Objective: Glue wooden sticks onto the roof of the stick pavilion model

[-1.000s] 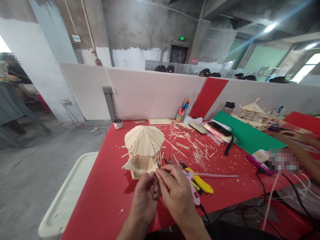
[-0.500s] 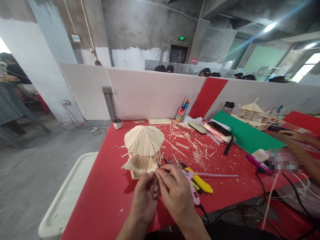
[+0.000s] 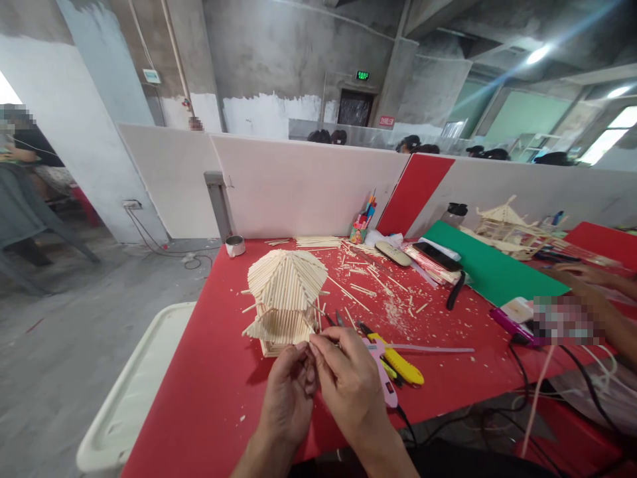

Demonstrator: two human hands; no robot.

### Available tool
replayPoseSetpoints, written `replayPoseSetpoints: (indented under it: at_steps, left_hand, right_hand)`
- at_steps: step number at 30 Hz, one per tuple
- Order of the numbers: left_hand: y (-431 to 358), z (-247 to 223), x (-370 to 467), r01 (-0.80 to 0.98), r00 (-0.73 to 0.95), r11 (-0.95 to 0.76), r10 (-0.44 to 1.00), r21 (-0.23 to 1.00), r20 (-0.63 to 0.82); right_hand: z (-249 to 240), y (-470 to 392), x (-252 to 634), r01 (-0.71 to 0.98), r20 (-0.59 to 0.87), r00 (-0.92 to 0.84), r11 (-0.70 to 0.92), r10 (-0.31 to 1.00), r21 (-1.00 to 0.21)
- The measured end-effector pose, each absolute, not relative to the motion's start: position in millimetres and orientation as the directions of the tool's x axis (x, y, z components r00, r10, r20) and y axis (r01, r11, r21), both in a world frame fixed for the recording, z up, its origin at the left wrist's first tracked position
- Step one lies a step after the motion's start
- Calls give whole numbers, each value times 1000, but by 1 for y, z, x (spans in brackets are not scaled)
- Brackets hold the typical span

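Observation:
A small pavilion model (image 3: 287, 285) made of pale wooden sticks stands upright on the red tabletop (image 3: 199, 398). Its pointed roof sits above a lower, flared eave. Both my hands meet at its near right corner. My left hand (image 3: 289, 392) has its fingers curled, thumb and fingertips pinched together. Against it, the thumb and forefinger of my right hand (image 3: 348, 378) pinch at the same spot. Whatever lies between the fingertips is too small and covered to make out. Just right of my right hand lie a pink glue gun (image 3: 388, 384) with a glue stick (image 3: 432, 348) and a yellow utility knife (image 3: 405, 366).
Loose wooden sticks (image 3: 318, 243) and shavings (image 3: 393, 315) lie at the back. A tape roll (image 3: 235, 246), pen cup (image 3: 358, 231), beige case (image 3: 393, 253) and phone (image 3: 436, 255) are there too. A green board (image 3: 492, 265) and another person's arm (image 3: 597, 292) are at right.

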State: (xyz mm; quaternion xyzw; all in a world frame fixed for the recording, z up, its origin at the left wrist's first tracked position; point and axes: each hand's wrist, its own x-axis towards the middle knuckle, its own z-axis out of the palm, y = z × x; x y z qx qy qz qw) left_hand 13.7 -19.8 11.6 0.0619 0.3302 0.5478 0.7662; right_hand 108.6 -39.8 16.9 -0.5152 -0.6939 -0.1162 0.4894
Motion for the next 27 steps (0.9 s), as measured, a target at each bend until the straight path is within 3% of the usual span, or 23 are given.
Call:
replayPoseSetpoints:
  at_steps: [27]
  left_hand:
    - [-20, 13, 13, -798, 189, 402, 875, 449, -447]
  right_hand:
    - [15, -41, 107, 845, 796, 8, 421, 606, -330]
